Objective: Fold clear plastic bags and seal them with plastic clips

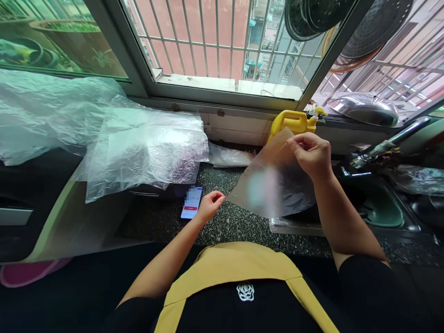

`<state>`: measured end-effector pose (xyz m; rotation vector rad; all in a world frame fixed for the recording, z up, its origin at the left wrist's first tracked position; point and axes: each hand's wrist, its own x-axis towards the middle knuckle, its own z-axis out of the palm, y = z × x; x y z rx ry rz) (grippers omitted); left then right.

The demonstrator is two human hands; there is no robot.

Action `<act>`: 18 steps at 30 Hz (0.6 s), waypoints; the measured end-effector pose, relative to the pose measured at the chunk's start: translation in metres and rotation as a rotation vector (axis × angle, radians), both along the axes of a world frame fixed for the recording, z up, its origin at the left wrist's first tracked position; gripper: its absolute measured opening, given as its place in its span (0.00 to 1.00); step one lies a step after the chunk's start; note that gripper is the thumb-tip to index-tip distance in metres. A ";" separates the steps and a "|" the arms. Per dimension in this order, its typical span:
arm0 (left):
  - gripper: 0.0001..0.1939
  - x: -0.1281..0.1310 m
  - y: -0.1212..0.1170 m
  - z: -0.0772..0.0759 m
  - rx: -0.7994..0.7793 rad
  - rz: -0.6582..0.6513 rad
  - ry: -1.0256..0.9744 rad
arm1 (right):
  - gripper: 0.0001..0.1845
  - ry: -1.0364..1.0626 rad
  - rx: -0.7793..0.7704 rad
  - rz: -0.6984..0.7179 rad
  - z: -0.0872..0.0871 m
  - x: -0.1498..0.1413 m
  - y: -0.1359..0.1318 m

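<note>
Clock positions are taken from the centre of the view, with 12 at the top. A translucent sheet [260, 180] is held in the air at 3 to 4 o'clock, above the speckled countertop [229, 231]. Its upper edge is pinched between thumb and fingers of the right hand [311, 151], at 2 to 3 o'clock. Its lower corner, at 6 to 7 o'clock, is gripped by the fingertips of the left hand [210, 206]; the sheet is spread between the two hands. Pale green and pink patches are seen blurred at the sheet; they are possibly print, though this cannot be settled.

A phone [191, 202] with a lit screen is noted at 7 to 8 o'clock, just beside the left hand. Crumpled clear plastic bags [149, 143] are piled at 9 to 10 o'clock. A folded plastic packet [231, 156] is laid near 12 o'clock, close to the wall. A yellow jug [291, 121] is observed at 2 o'clock, behind the sheet and partly covered by it. A sink [381, 208] is located at 3 to 4 o'clock, with a faucet [390, 141] above it.
</note>
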<state>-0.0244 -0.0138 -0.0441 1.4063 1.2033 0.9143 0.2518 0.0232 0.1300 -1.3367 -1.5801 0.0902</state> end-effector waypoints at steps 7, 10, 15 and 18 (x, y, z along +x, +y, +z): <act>0.16 0.015 0.020 -0.011 0.146 0.072 0.015 | 0.09 -0.001 -0.023 0.014 -0.004 0.002 0.004; 0.22 0.030 0.037 -0.015 0.078 -0.005 -0.034 | 0.07 0.003 -0.024 0.009 -0.002 0.003 0.003; 0.07 0.052 0.044 -0.025 -0.210 -0.084 -0.177 | 0.08 -0.028 -0.026 -0.047 -0.007 0.012 0.007; 0.07 0.054 0.038 -0.024 -0.234 -0.082 -0.192 | 0.09 -0.072 -0.008 -0.098 -0.014 0.020 0.011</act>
